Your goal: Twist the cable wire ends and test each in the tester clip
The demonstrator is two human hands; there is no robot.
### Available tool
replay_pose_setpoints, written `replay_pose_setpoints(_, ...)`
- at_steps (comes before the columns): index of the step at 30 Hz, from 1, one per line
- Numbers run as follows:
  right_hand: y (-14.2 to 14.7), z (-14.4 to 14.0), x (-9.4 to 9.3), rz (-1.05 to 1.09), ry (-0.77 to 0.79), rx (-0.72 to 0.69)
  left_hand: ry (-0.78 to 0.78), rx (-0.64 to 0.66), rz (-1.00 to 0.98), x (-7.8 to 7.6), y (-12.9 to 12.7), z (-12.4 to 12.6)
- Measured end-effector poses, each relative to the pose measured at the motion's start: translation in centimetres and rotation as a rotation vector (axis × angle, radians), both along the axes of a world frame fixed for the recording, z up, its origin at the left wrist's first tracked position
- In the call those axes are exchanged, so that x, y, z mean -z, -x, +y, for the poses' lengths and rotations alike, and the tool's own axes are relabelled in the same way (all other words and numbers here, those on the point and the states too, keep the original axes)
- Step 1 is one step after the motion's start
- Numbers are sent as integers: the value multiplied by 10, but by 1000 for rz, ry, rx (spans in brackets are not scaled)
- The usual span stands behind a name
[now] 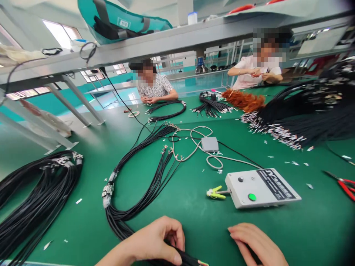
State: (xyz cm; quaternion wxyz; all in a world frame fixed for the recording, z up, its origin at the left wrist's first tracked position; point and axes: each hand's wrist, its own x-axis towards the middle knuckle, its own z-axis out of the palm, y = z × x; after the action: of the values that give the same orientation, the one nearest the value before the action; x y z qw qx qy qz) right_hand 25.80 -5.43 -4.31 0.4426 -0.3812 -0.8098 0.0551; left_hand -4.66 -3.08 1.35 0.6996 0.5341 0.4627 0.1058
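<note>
At the bottom of the view, my left hand (pixel 156 240) is closed around black cables (pixel 191 258), whose stripped end shows coloured wires. How many cables it grips is partly hidden by the fingers. My right hand (pixel 257 242) is open to the right of them, its fingers stretched out and apart from the cables. A curved bundle of black cables (pixel 111 218), bound with clear wrap around its metal connectors (pixel 108 190), lies beyond my left hand. Ahead of my right hand stands a grey tester box (pixel 259 201) with a green button and a yellow-green clip (pixel 216 192).
Another cable bundle (pixel 36 207) lies at left, and a large cable pile (pixel 299 107) at right. Red-handled pliers (pixel 344 184) rest at the right edge. A grey cord (pixel 177 159) loops by a small grey box (pixel 210 144). Two people (pixel 159 87) work across the green table (pixel 180 207).
</note>
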Motion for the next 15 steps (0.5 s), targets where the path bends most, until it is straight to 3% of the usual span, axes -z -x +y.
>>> replay_pose_setpoints(3, 4, -3, -6, -10, 39, 15, 72, 22, -69, 4, 3, 4)
replay_pose_setpoints(7, 6, -7, -5, -17, 81, 19, 124, -55, -69, 2, 1, 2)
replay_pose_setpoints(15, 5, -7, -5, 17, 157, 15, 31, -43, 28, -6, -7, 4)
